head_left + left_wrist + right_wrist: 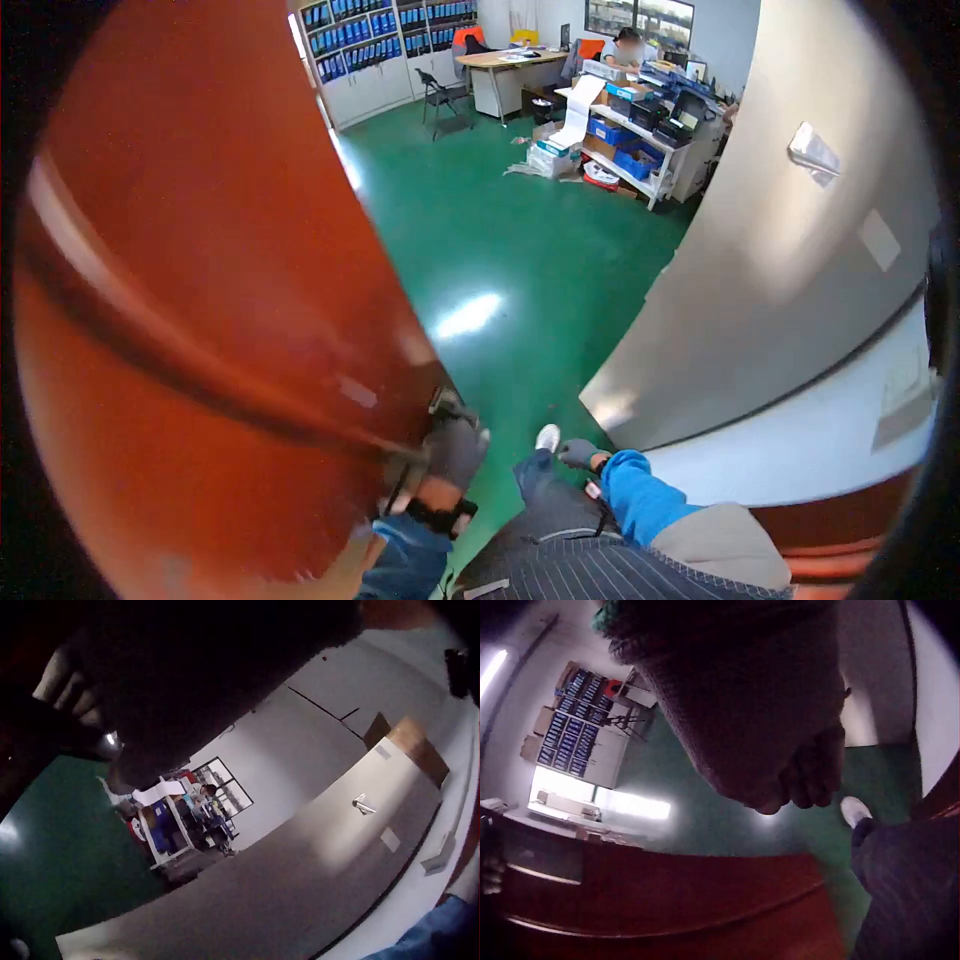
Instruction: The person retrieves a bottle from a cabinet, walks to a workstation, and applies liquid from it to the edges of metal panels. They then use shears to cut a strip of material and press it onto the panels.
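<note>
In the head view, the left hand [457,452], in a grey glove, grips a dark metal handle [443,401] at the free edge of a red door [250,300]. Its curled fingers [71,690] show dimly in the left wrist view; the palm side is hidden. The gloved right hand [578,453] hangs low beside the right leg, touching nothing visible. Seen from the right wrist, that hand [742,712] has loosely curled fingers [810,776] and holds nothing. A pale door panel [700,300] stands to the right.
Beyond the doorway lies a green floor [510,270]. Binder shelves [375,60] line the far left wall, with a black chair [440,95] and desk [510,58] nearby. At the back right, a person [625,50] is behind a loaded shelf rack [640,140]. A white shoe [547,437] is below.
</note>
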`<state>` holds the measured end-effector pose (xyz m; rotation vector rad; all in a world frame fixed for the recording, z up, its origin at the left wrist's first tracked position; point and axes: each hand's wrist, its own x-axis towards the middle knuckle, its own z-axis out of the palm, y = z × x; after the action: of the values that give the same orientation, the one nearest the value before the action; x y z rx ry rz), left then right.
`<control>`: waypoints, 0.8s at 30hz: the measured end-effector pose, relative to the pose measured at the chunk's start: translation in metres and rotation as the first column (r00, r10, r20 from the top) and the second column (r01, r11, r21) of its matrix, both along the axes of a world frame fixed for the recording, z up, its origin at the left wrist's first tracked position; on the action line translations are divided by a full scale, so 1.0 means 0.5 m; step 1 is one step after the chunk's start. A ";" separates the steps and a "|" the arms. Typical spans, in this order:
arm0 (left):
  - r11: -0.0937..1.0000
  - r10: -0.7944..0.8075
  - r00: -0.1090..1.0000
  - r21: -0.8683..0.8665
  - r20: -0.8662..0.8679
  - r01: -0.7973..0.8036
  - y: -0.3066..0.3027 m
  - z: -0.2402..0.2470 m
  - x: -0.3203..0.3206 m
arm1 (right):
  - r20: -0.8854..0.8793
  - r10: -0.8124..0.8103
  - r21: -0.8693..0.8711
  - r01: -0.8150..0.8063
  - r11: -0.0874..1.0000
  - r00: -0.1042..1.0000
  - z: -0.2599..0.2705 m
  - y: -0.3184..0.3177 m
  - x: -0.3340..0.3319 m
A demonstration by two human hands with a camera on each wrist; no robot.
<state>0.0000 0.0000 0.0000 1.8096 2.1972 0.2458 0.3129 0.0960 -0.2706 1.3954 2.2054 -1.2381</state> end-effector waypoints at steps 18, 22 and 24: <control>0.765 -0.621 0.674 0.122 0.400 0.632 0.864 0.107 0.322 | -0.243 -0.164 -0.033 0.160 0.987 0.956 0.255 0.479 0.181; 0.581 -0.723 0.448 0.111 0.526 0.806 1.019 -0.004 0.413 | -0.225 -0.403 -0.106 0.388 0.915 0.887 0.282 0.423 0.246; 0.499 -0.745 0.377 0.083 0.550 0.863 1.099 -0.054 0.455 | -0.112 -0.539 -0.180 0.516 0.837 0.835 0.357 0.420 0.232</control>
<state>0.2277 0.5493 -0.0268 2.1170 0.7254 0.2155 0.4290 0.3061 -0.0922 1.9896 1.8201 -1.6994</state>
